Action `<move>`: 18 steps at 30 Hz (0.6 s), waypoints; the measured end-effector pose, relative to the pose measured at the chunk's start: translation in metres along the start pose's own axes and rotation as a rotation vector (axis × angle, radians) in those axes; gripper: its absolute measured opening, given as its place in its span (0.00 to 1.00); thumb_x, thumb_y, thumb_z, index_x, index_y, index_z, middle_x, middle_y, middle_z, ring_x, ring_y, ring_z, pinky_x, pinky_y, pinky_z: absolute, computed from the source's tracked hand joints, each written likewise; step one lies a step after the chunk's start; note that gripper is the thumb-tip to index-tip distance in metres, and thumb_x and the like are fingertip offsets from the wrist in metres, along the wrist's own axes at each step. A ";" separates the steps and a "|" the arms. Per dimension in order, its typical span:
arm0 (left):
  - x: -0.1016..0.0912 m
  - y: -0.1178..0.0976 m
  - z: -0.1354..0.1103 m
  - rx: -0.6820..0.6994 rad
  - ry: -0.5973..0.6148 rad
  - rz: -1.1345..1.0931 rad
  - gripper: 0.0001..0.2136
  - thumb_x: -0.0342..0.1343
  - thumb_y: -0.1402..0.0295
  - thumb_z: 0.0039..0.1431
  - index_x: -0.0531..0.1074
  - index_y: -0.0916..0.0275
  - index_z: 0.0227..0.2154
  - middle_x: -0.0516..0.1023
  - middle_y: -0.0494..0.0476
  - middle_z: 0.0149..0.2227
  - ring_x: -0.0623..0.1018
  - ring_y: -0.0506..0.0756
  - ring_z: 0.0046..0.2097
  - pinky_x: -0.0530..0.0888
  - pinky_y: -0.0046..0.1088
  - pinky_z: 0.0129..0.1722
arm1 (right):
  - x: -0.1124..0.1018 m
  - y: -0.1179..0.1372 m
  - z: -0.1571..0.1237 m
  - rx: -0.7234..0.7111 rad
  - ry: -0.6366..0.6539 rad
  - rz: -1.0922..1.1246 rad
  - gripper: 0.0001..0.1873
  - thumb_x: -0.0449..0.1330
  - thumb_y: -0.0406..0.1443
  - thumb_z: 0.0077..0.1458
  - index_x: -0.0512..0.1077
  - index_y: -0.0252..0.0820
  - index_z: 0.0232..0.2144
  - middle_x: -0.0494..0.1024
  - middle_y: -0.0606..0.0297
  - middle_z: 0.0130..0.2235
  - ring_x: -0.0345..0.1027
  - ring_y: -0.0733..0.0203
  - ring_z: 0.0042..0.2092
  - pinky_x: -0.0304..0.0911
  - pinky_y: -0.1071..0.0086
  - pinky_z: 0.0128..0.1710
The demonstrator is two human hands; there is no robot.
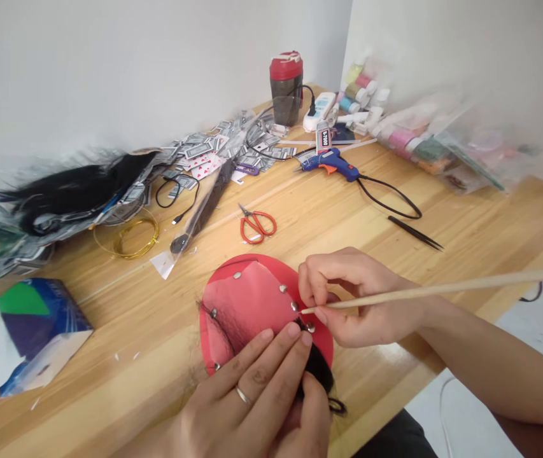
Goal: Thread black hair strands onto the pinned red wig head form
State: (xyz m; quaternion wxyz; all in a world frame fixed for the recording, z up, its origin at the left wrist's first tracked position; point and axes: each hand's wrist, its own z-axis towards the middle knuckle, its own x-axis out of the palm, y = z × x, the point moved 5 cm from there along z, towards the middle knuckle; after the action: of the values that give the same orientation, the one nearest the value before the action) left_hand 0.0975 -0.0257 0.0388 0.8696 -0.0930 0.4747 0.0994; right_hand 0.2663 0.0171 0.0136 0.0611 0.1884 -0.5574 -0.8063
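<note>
A rounded red form (252, 257) stands near the table's front edge, with a lighter pink sheet (247, 292) fixed over it by several silver pins. Stray black hairs and a dark thread cross its left side. My left hand (252, 394), a ring on one finger, presses flat fingers on the form, the thumb bent against a bundle of black hair (319, 369) at its lower right. In my right hand (357, 296), a long thin wooden stick (424, 291) is pinched close to its tip. That tip points at the sheet's edge, between pins; whether it touches cannot be made out.
Red-handled scissors (258, 227), a blue glue gun (331, 164) and black tweezers (414, 233) lie beyond the form. Gold wire (135, 236), black hair (80, 191) and playing cards (204, 162) spread leftward. A red-lidded tumbler (286, 89) stands behind; bagged supplies (414, 140) sit right.
</note>
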 end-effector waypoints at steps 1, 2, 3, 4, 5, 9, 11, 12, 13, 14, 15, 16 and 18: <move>-0.001 0.000 0.000 -0.003 -0.001 -0.001 0.10 0.52 0.82 0.62 0.75 0.64 0.34 0.85 0.56 0.46 0.81 0.54 0.54 0.72 0.29 0.61 | 0.000 0.000 0.000 -0.004 0.003 -0.004 0.12 0.56 0.22 0.43 0.60 0.43 0.24 0.70 0.71 0.27 0.61 0.69 0.26 0.55 0.74 0.24; -0.001 0.000 0.001 -0.006 0.002 -0.003 0.09 0.52 0.82 0.61 0.75 0.64 0.34 0.85 0.56 0.46 0.80 0.54 0.54 0.72 0.29 0.61 | 0.000 0.000 0.000 -0.005 0.008 -0.009 0.12 0.56 0.23 0.43 0.60 0.43 0.24 0.69 0.71 0.27 0.61 0.69 0.26 0.54 0.74 0.24; -0.001 0.000 0.002 -0.006 0.005 -0.003 0.09 0.52 0.82 0.61 0.75 0.64 0.34 0.85 0.56 0.47 0.80 0.54 0.54 0.71 0.29 0.61 | 0.000 0.000 0.000 -0.005 0.011 -0.015 0.12 0.56 0.23 0.43 0.61 0.43 0.24 0.69 0.71 0.27 0.61 0.69 0.26 0.54 0.75 0.24; -0.001 0.000 0.002 -0.002 0.007 -0.002 0.09 0.52 0.82 0.61 0.75 0.64 0.34 0.85 0.57 0.47 0.80 0.54 0.54 0.71 0.28 0.61 | 0.000 -0.001 0.000 -0.004 0.011 -0.020 0.12 0.56 0.23 0.42 0.61 0.43 0.25 0.69 0.71 0.27 0.61 0.69 0.26 0.55 0.75 0.24; -0.001 0.000 0.003 0.004 0.009 0.000 0.09 0.52 0.82 0.61 0.75 0.64 0.34 0.85 0.57 0.46 0.81 0.54 0.54 0.72 0.28 0.61 | 0.000 -0.001 -0.001 0.001 0.010 -0.021 0.12 0.56 0.23 0.42 0.61 0.43 0.25 0.69 0.71 0.27 0.62 0.69 0.26 0.55 0.75 0.24; -0.001 -0.001 0.003 0.018 0.003 0.017 0.09 0.53 0.82 0.60 0.75 0.64 0.34 0.85 0.56 0.45 0.81 0.54 0.53 0.72 0.28 0.61 | 0.000 -0.002 -0.001 0.007 0.015 -0.005 0.12 0.57 0.22 0.43 0.61 0.43 0.25 0.70 0.71 0.28 0.63 0.68 0.27 0.56 0.75 0.25; -0.001 -0.001 0.002 0.011 0.000 0.021 0.08 0.54 0.81 0.59 0.75 0.63 0.34 0.85 0.55 0.46 0.82 0.54 0.52 0.74 0.28 0.60 | 0.001 -0.002 -0.001 0.003 0.018 -0.002 0.13 0.57 0.22 0.43 0.61 0.43 0.25 0.70 0.71 0.28 0.63 0.68 0.27 0.57 0.75 0.25; -0.001 -0.001 0.002 0.007 -0.001 0.021 0.08 0.55 0.81 0.59 0.75 0.63 0.34 0.85 0.55 0.46 0.82 0.55 0.52 0.75 0.28 0.59 | 0.001 -0.002 -0.002 0.000 0.018 -0.001 0.13 0.57 0.22 0.43 0.61 0.43 0.25 0.70 0.71 0.28 0.63 0.68 0.27 0.57 0.74 0.25; -0.001 -0.001 0.001 0.003 -0.003 0.021 0.08 0.55 0.81 0.58 0.75 0.63 0.34 0.85 0.55 0.46 0.83 0.55 0.51 0.76 0.28 0.58 | 0.001 -0.002 -0.002 -0.004 0.017 0.000 0.13 0.57 0.22 0.43 0.61 0.43 0.25 0.70 0.71 0.28 0.63 0.68 0.27 0.57 0.74 0.26; -0.001 0.000 0.000 0.003 0.000 0.019 0.08 0.55 0.81 0.58 0.75 0.63 0.34 0.85 0.55 0.47 0.83 0.55 0.51 0.76 0.28 0.58 | 0.001 -0.002 -0.002 -0.008 0.017 0.002 0.13 0.57 0.22 0.42 0.62 0.43 0.25 0.70 0.71 0.28 0.63 0.68 0.27 0.57 0.74 0.26; -0.001 0.000 -0.001 0.004 0.004 0.018 0.08 0.55 0.81 0.58 0.75 0.63 0.34 0.84 0.55 0.47 0.82 0.55 0.52 0.76 0.29 0.58 | 0.001 -0.002 -0.002 -0.012 0.018 0.003 0.13 0.57 0.22 0.42 0.62 0.43 0.25 0.70 0.71 0.28 0.63 0.68 0.27 0.57 0.74 0.26; 0.000 0.000 -0.002 0.004 0.005 0.018 0.08 0.55 0.81 0.59 0.75 0.63 0.34 0.84 0.55 0.48 0.82 0.54 0.52 0.76 0.29 0.58 | 0.001 -0.002 -0.002 -0.013 0.019 0.005 0.13 0.57 0.22 0.41 0.62 0.43 0.25 0.70 0.71 0.28 0.63 0.68 0.27 0.57 0.74 0.26; 0.001 0.001 -0.004 0.003 0.018 0.019 0.09 0.54 0.81 0.60 0.75 0.63 0.33 0.84 0.55 0.48 0.81 0.54 0.53 0.74 0.28 0.60 | 0.001 -0.002 -0.002 -0.008 0.022 0.005 0.13 0.57 0.22 0.41 0.62 0.43 0.25 0.71 0.71 0.28 0.63 0.68 0.27 0.58 0.74 0.26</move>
State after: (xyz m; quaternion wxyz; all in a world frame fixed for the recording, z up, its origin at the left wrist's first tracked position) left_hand 0.0947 -0.0253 0.0362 0.8644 -0.0880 0.4835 0.1060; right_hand 0.2666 0.0162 0.0109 0.0699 0.1959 -0.5538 -0.8063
